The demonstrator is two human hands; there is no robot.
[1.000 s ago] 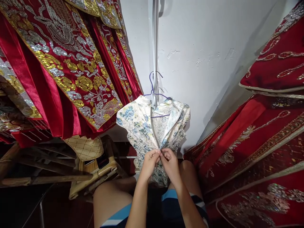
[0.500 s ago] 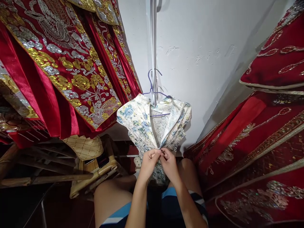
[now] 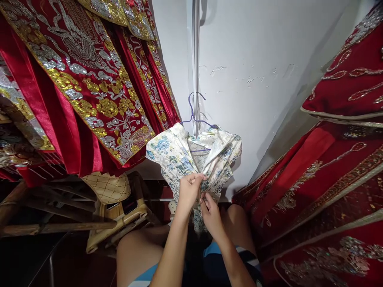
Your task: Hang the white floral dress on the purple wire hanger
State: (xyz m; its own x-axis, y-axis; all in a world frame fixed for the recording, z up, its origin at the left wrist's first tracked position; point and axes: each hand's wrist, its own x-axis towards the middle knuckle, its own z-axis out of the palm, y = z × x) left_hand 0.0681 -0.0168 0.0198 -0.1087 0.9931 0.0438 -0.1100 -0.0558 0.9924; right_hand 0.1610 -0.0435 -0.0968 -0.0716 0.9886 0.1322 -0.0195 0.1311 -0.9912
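A white garment with blue and yellow flowers (image 3: 170, 149) hangs on a thin purple hanger (image 3: 192, 115) in the middle of the view. Its neckline lies open in a V. My left hand (image 3: 190, 190) pinches the front edge of the fabric at the bottom of this V. Lower and a little to the right, my right hand (image 3: 210, 209) has its fingers closed on the garment's front. The fingers hide the small part of the edge between them.
Red costumes with gold and silver sequins (image 3: 107, 107) hang at the left, and more beaded red cloth (image 3: 299, 179) at the right. A bamboo chair (image 3: 128, 219) stands at the lower left. Behind the hanger is a white wall (image 3: 254, 48).
My left hand has moved up along the garment's front, and my right hand is slightly lower. The hands were together and are now apart. The neckline's V looks shorter.
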